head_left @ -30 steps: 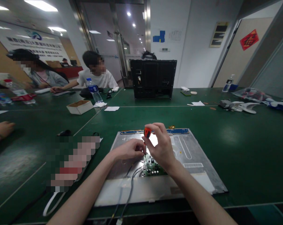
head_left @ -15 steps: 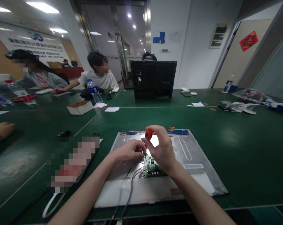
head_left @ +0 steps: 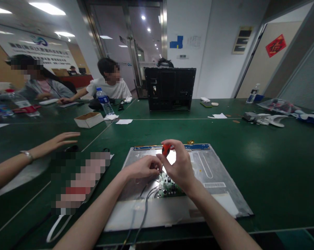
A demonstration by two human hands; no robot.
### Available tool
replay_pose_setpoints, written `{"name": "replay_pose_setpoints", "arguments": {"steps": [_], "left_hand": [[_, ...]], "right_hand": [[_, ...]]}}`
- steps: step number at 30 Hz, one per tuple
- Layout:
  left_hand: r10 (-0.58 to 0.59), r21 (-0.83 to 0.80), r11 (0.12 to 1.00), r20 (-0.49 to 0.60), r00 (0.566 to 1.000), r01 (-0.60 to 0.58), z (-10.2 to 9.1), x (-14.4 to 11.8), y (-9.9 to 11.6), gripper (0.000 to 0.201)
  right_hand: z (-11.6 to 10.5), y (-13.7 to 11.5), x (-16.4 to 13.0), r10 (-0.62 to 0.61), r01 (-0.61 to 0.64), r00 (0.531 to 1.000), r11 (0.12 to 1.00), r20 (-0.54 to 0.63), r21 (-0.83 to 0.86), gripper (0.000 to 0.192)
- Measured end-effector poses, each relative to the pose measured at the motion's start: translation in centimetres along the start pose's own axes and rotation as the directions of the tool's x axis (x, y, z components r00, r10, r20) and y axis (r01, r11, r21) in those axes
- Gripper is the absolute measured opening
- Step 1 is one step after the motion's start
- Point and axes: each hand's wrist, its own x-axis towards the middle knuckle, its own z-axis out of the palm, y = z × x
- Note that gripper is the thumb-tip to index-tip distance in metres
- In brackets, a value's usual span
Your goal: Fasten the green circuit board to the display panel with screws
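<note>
A silver metal display panel [head_left: 214, 170] lies flat on the green table in front of me, with a small green circuit board [head_left: 168, 185] on it and grey cables [head_left: 143, 208] running toward me. My right hand [head_left: 179, 166] grips a screwdriver with a red-orange handle [head_left: 166, 149], held upright with its tip down at the board's top left corner. My left hand [head_left: 142, 167] pinches at the screwdriver's tip, fingers closed; what it holds is hidden.
A co-worker's arm and open hand [head_left: 55, 140] reach in from the left. A black monitor shell [head_left: 169, 88] stands at the back. A cardboard box [head_left: 88, 119], a water bottle [head_left: 104, 100] and paper slips lie beyond. Two seated people are at far left.
The co-worker's hand has stretched from the left edge far onto the table. My hands and the screwdriver have stayed nearly still over the board.
</note>
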Motion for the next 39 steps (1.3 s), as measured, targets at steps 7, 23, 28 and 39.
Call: {"name": "replay_pose_setpoints", "arguments": {"steps": [7,23,28,39], "left_hand": [[-0.016,0.015,1.0,0.002,1.0,0.016,0.0,-0.1,0.2,0.012],[-0.007,0.043,0.999,-0.029,1.0,0.008,0.0,-0.4,1.0,0.014],[0.004,0.031,0.999,-0.017,1.0,-0.004,0.0,-0.4,1.4,0.01],[-0.012,0.05,0.999,-0.004,1.0,0.012,-0.1,-0.4,1.1,0.017]], "right_hand": [[0.1,-0.1,-0.2,0.018,-0.018,0.999,1.0,0.029,0.023,0.024],[-0.1,0.0,-0.1,0.038,-0.031,0.989,0.998,0.145,-0.049,0.034],[-0.2,0.3,-0.1,0.065,-0.059,0.993,0.996,0.102,-0.06,0.033],[-0.8,0.1,0.5,0.008,-0.003,0.987,0.999,0.162,-0.035,0.041]]}}
